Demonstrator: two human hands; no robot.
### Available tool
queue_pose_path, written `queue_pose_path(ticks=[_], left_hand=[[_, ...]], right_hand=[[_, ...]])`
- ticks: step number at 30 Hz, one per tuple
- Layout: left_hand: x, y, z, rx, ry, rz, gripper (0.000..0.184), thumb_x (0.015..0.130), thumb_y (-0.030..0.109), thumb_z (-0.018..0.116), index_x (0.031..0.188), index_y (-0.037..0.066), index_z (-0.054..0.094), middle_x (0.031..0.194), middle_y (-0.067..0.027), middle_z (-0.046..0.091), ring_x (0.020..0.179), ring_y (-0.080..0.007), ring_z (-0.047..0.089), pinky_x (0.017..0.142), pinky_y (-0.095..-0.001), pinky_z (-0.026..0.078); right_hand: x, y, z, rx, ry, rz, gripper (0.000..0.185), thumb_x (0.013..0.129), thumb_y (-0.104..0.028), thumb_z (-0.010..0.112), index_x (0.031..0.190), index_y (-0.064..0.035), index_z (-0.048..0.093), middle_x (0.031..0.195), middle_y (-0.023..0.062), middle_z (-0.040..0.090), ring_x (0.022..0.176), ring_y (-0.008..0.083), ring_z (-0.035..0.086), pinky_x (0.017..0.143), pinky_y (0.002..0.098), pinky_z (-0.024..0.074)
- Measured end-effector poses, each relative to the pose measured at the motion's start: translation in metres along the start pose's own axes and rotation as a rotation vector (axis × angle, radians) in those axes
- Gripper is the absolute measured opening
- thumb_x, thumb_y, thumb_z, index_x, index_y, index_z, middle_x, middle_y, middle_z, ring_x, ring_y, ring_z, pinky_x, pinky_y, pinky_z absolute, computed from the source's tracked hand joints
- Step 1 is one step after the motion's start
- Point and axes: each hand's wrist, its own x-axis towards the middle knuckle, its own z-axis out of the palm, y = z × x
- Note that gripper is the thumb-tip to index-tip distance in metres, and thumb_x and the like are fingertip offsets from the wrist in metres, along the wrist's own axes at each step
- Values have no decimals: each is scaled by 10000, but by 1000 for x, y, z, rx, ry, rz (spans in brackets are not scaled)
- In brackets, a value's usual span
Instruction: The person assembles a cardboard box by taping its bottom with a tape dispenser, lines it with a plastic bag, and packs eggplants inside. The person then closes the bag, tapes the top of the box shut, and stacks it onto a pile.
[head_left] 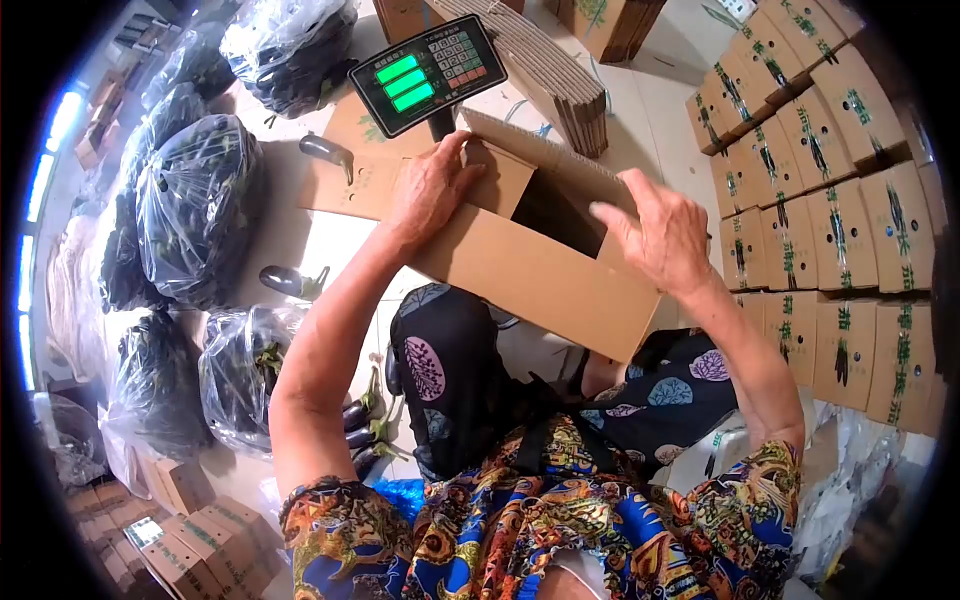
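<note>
An open cardboard box (540, 280) rests in front of my knees, its dark inside partly visible. My left hand (432, 192) lies over the box's left end, fingers bent over a flap and the thumb against it. At the right end my right hand (662, 228) is at the box's far edge, its thumb and fingers apart. Just behind the box stands a scale display (428, 75) with green lit screens. A loose eggplant (328, 152) lies left of the box, and another eggplant (288, 281) is nearer to my left forearm.
Clear plastic bags of eggplants (200, 210) line the left side. Stacked closed boxes (820, 215) form a wall at the right. Flattened cardboard (540, 75) leans beyond the scale. Several eggplants (362, 437) lie beside my left leg. More boxes (205, 550) stand at the lower left.
</note>
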Motion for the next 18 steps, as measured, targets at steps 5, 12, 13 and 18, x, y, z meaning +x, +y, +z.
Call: queue_pose_path(ticks=[5,12,13,18], left_hand=[[4,0,4,174,63,119,337,881,230,593,1184,82,595,1109,-171,621,1027,-358,594,850,-452,475],[-2,11,-1,424,77,402,253,896,163,550,1111,139,682,1240,-158,540,1269,-318,414,1041,-401,369],[1,4,5,325,72,409,240,894,168,559,1108,128,660,1229,-164,541,1224,-334,443,1004,-418,384],[-7,-1,5,-5,155,42,177,914,104,506,1068,22,539,1061,-217,592,980,-414,563,818,-451,460]], right_hand=[[12,5,9,-42,19,139,246,898,-270,604,824,-54,512,688,166,632,645,379,633,534,471,479],[19,16,9,-47,59,122,251,931,-294,554,847,-63,504,670,173,612,637,420,589,534,496,436],[16,16,8,-50,31,130,259,923,-314,563,862,-67,519,690,171,621,651,413,598,551,493,444],[-10,-14,3,20,26,34,382,873,-426,605,995,-64,586,860,154,671,761,364,641,659,471,479]])
